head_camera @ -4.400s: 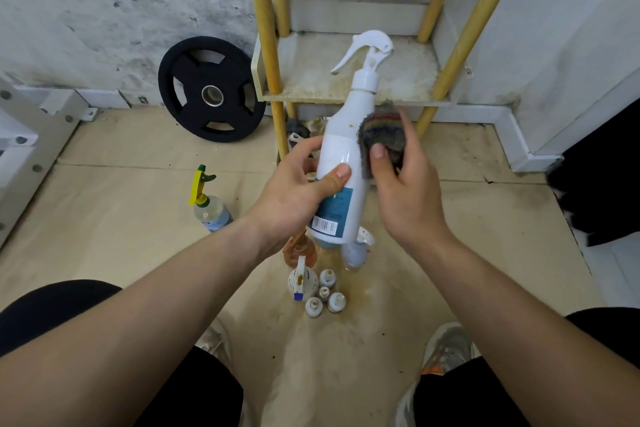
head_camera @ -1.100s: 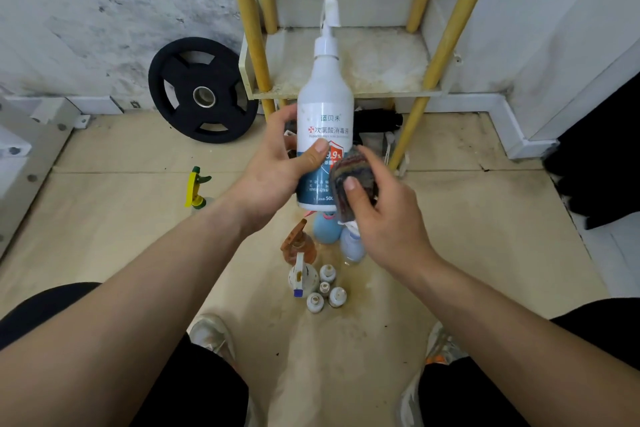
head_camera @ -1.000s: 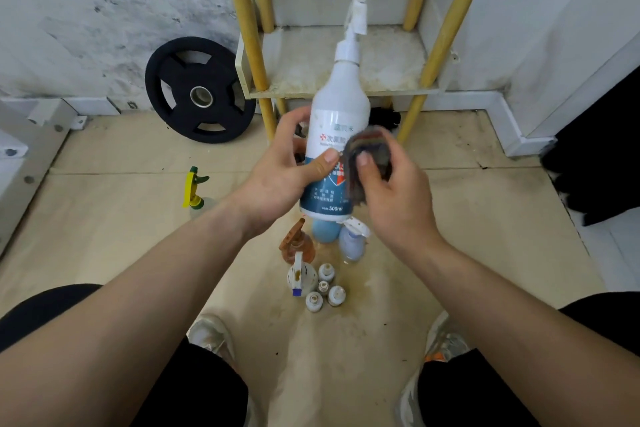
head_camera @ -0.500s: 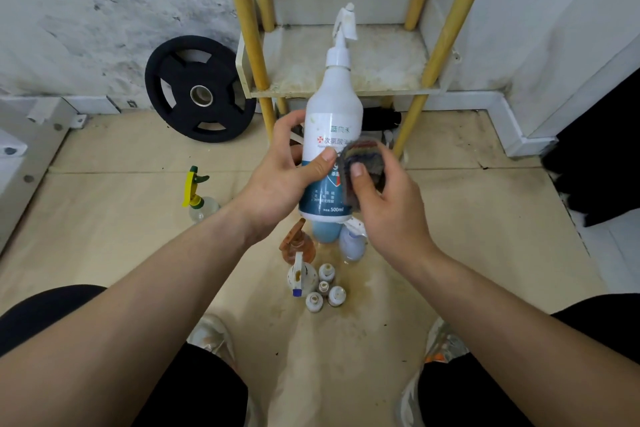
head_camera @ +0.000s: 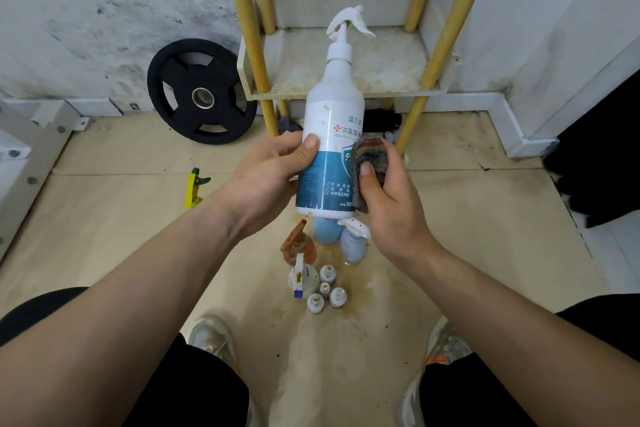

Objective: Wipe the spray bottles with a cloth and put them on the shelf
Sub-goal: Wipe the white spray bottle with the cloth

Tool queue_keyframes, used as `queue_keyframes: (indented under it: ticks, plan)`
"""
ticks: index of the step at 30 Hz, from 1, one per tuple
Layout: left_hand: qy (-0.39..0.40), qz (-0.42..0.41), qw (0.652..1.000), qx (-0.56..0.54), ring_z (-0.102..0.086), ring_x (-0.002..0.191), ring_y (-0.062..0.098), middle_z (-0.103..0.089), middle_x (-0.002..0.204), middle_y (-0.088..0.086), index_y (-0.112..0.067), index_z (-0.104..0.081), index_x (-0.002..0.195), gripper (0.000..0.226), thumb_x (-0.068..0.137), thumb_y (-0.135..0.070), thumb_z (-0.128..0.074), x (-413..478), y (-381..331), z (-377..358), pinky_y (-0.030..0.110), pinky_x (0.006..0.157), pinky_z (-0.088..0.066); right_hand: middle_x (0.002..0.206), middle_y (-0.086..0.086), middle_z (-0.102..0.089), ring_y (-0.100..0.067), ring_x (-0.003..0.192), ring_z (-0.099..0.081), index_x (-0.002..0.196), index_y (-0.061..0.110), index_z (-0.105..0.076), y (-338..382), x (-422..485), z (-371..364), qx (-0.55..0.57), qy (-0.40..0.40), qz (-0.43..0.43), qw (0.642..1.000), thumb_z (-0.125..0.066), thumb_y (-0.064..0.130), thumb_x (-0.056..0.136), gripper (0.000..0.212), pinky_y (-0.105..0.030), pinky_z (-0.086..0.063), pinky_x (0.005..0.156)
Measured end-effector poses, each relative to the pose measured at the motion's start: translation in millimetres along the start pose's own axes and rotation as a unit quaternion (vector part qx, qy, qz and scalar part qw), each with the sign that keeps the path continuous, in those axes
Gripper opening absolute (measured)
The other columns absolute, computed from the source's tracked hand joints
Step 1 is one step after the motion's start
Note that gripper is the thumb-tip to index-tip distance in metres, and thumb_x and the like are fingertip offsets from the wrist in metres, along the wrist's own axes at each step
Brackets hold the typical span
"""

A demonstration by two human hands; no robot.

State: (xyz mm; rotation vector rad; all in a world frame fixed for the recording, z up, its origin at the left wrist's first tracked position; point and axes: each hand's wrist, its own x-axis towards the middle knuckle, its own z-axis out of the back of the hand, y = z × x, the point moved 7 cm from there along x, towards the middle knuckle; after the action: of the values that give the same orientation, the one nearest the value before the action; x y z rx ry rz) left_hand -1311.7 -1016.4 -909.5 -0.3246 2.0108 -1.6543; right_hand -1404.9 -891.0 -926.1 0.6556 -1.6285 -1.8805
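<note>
My left hand [head_camera: 265, 180] grips a white spray bottle [head_camera: 329, 135] with a blue label, held upright in the air in front of the shelf [head_camera: 346, 80]. My right hand [head_camera: 391, 204] holds a dark striped cloth [head_camera: 370, 163] pressed against the bottle's right side, over the label. On the floor below stand several more bottles: an orange one [head_camera: 299, 246], a blue one [head_camera: 325, 230], a pale lilac one [head_camera: 353, 243], a white sprayer [head_camera: 301, 277] and several small white bottles [head_camera: 329, 291]. A yellow-green sprayer [head_camera: 194, 187] stands apart at the left.
The shelf has yellow poles [head_camera: 242, 17] and a stained white board, with nothing standing on it. A black weight plate [head_camera: 202, 92] leans on the wall at left. A grey metal frame [head_camera: 31, 156] lies far left. My shoes [head_camera: 214, 336] flank the floor bottles.
The bottle has been turned in my left hand, so its trigger now points right. The cloth has stayed on the label's right side, sliding slightly over it.
</note>
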Motion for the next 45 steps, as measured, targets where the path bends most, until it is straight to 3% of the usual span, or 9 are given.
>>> queue_keyframes:
  ticks: [7, 15, 18, 26, 29, 33, 35, 39, 45]
  plan:
    - [0.000, -0.036, 0.999, 0.017, -0.069, 0.114, 0.027, -0.069, 0.128, 0.010, -0.010, -0.052, 0.141, 0.041, 0.101, -0.019, -0.055, -5, -6, -8, 0.048, 0.091, -0.060, 0.128, 0.005, -0.065, -0.006, 0.117, -0.060, 0.146, 0.019, -0.047, 23, 13, 10, -0.082, -0.041, 0.053, 0.994, -0.051, 0.027, 0.105, 0.042, -0.025, -0.051, 0.098]
    - [-0.034, -0.081, 0.991, 0.102, -0.062, 0.123, 0.016, -0.068, 0.128, -0.003, -0.021, -0.054, 0.144, 0.045, 0.099, -0.025, -0.063, -9, -3, -16, 0.046, 0.100, -0.056, 0.125, 0.000, -0.064, -0.015, 0.114, -0.064, 0.129, 0.026, -0.047, 49, 21, 22, -0.038, -0.120, 0.136, 0.983, -0.067, 0.023, 0.095, 0.040, -0.043, -0.055, 0.097]
    - [-0.057, -0.070, 0.995, 0.051, -0.068, 0.116, 0.018, -0.071, 0.125, 0.003, -0.015, -0.058, 0.139, 0.039, 0.101, -0.019, -0.060, -8, -3, -13, 0.045, 0.097, -0.057, 0.114, 0.003, -0.065, -0.016, 0.109, -0.063, 0.114, 0.027, -0.056, 57, 16, 17, -0.102, -0.101, 0.193, 0.971, -0.070, 0.019, 0.092, 0.027, -0.044, -0.054, 0.092]
    - [-0.114, -0.047, 0.992, 0.037, -0.071, 0.107, 0.026, -0.073, 0.118, 0.008, -0.013, -0.061, 0.133, 0.032, 0.103, -0.021, -0.058, -6, -4, 7, 0.052, 0.095, -0.057, 0.116, -0.001, -0.063, -0.019, 0.111, -0.063, 0.107, 0.027, -0.060, 25, -5, -1, -0.115, 0.002, 0.171, 0.978, -0.071, 0.018, 0.090, 0.023, -0.045, -0.056, 0.090]
    - [-0.084, -0.062, 0.992, 0.068, -0.069, 0.110, 0.022, -0.073, 0.120, 0.005, -0.016, -0.060, 0.136, 0.034, 0.102, -0.019, -0.060, -6, -5, 0, 0.048, 0.095, -0.058, 0.117, 0.000, -0.064, -0.017, 0.112, -0.062, 0.106, 0.024, -0.062, 37, 4, 8, -0.137, -0.039, 0.183, 0.973, -0.073, 0.015, 0.088, 0.024, -0.040, -0.054, 0.094]
    - [-0.044, -0.079, 0.990, 0.106, -0.065, 0.109, 0.002, -0.070, 0.123, -0.003, -0.019, -0.058, 0.141, 0.042, 0.099, -0.017, -0.063, -8, -4, -14, 0.027, 0.088, -0.059, 0.105, 0.008, -0.066, -0.011, 0.102, -0.065, 0.104, 0.027, -0.059, 53, 21, 29, -0.096, -0.117, 0.175, 0.973, -0.072, 0.017, 0.089, 0.022, -0.037, -0.056, 0.089]
    - [-0.040, -0.072, 0.992, 0.100, -0.066, 0.111, 0.006, -0.071, 0.123, 0.000, -0.018, -0.059, 0.139, 0.042, 0.098, -0.019, -0.066, -8, -1, -17, 0.031, 0.089, -0.060, 0.102, 0.011, -0.066, -0.006, 0.100, -0.065, 0.104, 0.023, -0.058, 53, 24, 34, -0.051, -0.136, 0.161, 0.976, -0.072, 0.016, 0.091, 0.020, -0.033, -0.056, 0.089]
    - [-0.079, -0.031, 0.996, 0.021, -0.072, 0.106, 0.027, -0.071, 0.121, 0.014, -0.016, -0.059, 0.138, 0.040, 0.099, -0.019, -0.064, -6, 3, -8, 0.052, 0.090, -0.060, 0.102, 0.010, -0.065, -0.008, 0.098, -0.065, 0.106, 0.022, -0.056, 35, 10, 15, -0.041, -0.084, 0.132, 0.987, -0.071, 0.016, 0.092, 0.021, -0.031, -0.056, 0.085]
    - [-0.135, -0.017, 0.991, 0.011, -0.075, 0.097, 0.021, -0.073, 0.117, 0.011, -0.013, -0.058, 0.136, 0.039, 0.099, -0.023, -0.064, -4, -1, 8, 0.042, 0.083, -0.063, 0.112, 0.000, -0.064, -0.018, 0.105, -0.065, 0.106, 0.027, -0.053, 12, -7, -3, -0.074, 0.004, 0.108, 0.991, -0.067, 0.022, 0.092, 0.020, -0.045, -0.058, 0.086]
